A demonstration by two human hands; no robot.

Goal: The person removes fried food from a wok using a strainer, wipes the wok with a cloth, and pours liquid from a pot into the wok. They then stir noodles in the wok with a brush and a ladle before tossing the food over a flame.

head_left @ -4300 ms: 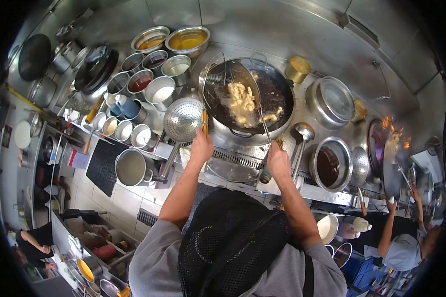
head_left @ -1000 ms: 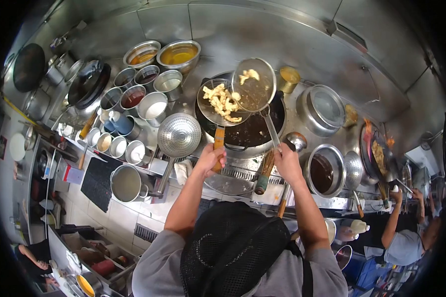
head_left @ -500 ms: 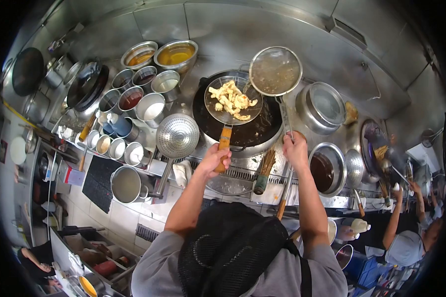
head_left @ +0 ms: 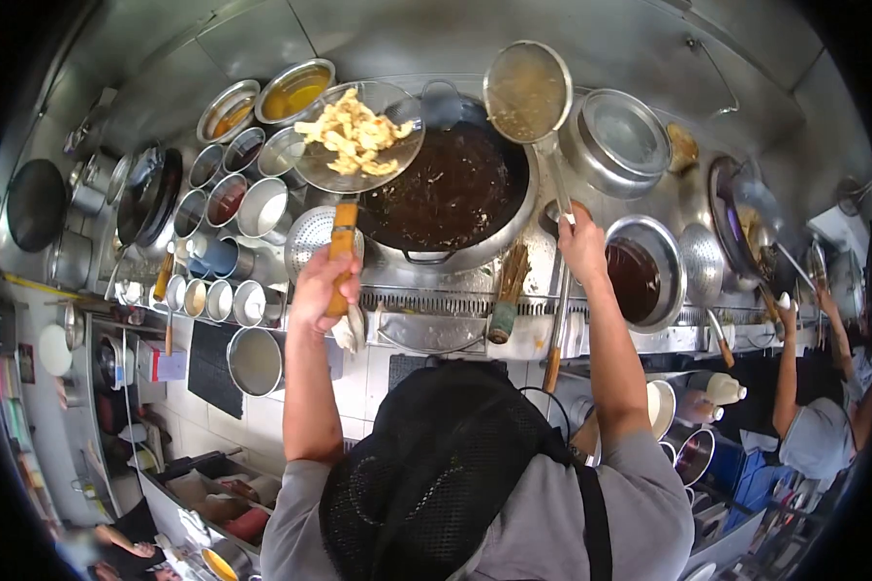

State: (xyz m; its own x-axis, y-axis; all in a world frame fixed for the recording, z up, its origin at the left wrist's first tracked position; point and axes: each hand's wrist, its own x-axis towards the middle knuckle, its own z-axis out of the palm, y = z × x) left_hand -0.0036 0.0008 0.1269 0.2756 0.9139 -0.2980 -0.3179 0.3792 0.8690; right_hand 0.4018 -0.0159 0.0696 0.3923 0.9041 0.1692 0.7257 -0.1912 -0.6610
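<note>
My left hand [head_left: 323,289] is closed around the wooden handle of a wire strainer [head_left: 322,167]. Golden fried pieces [head_left: 354,134] lie in its basket, now above the metal pots left of the wok. My right hand [head_left: 581,244] grips the metal handle of a fine-mesh skimmer [head_left: 527,92], its round head raised over the wok's back right side. Dark oil with floating crumbs fills the wok [head_left: 446,194] between both hands. A perforated ladle [head_left: 312,230] lies partly hidden behind my left hand and the strainer.
Pots of seasonings [head_left: 264,208] and bowls of yellow liquid [head_left: 298,94] stand at left. A bamboo brush [head_left: 509,295] lies in front of the wok. At right are a lidded pot [head_left: 618,145] and a bowl of dark liquid [head_left: 645,276]. A co-worker [head_left: 814,436] works far right.
The strainer with the fried pieces has moved left, from over the wok to above the pots. The fine-mesh skimmer has shifted slightly up and left, and my view has turned somewhat.
</note>
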